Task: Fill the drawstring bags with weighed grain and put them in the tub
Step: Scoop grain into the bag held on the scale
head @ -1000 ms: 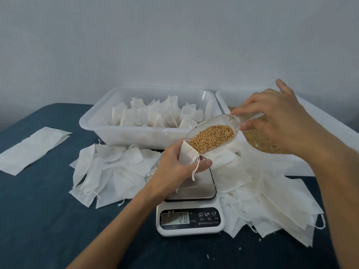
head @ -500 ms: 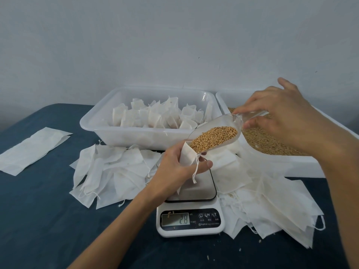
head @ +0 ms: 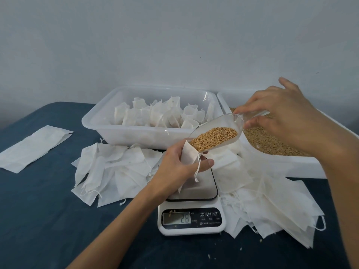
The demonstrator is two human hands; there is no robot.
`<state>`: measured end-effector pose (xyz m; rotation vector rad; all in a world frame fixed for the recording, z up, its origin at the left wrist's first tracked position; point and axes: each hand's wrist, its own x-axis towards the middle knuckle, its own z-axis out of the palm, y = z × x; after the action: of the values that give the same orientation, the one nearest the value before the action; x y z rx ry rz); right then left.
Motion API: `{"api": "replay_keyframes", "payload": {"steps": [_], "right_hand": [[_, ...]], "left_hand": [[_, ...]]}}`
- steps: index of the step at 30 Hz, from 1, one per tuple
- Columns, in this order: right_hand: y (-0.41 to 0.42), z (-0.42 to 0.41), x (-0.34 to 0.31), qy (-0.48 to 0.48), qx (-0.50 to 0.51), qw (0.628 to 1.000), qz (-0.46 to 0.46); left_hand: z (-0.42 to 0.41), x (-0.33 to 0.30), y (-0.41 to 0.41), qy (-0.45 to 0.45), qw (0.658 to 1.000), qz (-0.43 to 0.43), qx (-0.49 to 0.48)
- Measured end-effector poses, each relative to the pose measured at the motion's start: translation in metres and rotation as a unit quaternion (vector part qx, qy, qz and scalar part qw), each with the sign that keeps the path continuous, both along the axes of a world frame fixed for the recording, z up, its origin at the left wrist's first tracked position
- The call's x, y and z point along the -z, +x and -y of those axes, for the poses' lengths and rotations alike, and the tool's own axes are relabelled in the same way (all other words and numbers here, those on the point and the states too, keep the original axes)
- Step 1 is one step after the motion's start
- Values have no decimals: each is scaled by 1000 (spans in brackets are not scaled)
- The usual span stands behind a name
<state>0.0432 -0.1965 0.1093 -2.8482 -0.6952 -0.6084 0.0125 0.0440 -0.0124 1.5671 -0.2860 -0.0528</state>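
My left hand (head: 179, 164) grips a small white drawstring bag (head: 188, 155) held open above the scale (head: 192, 208), whose display reads 28. My right hand (head: 281, 115) pinches the handle of a clear plastic scoop (head: 219, 131) full of golden grain (head: 213, 137). The scoop's lip rests at the bag's mouth, tilted down toward it. Behind stands a clear tub (head: 108, 129) with several filled white bags (head: 155, 113). A second tub (head: 303, 164) at the right holds loose grain (head: 272, 142).
Piles of flat empty bags lie left (head: 114, 171) and right (head: 272, 200) of the scale on the dark blue tabletop. A folded white sheet (head: 33, 146) lies at the far left. A few stray grains sit near the table's front right.
The scoop has tilted slightly further down toward the bag's mouth, and my right hand has shifted a little. The scale still reads 28.
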Motion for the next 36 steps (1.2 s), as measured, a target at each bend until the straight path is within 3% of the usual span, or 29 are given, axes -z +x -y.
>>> {"api": "replay_keyframes", "payload": {"steps": [19, 36], "right_hand": [[-4, 3, 1, 27, 1, 999, -18], [2, 1, 6, 20, -1, 1000, -12]], "left_hand": [[3, 8, 2, -40, 998, -22, 33], [0, 6, 7, -20, 1000, 10, 18]]}}
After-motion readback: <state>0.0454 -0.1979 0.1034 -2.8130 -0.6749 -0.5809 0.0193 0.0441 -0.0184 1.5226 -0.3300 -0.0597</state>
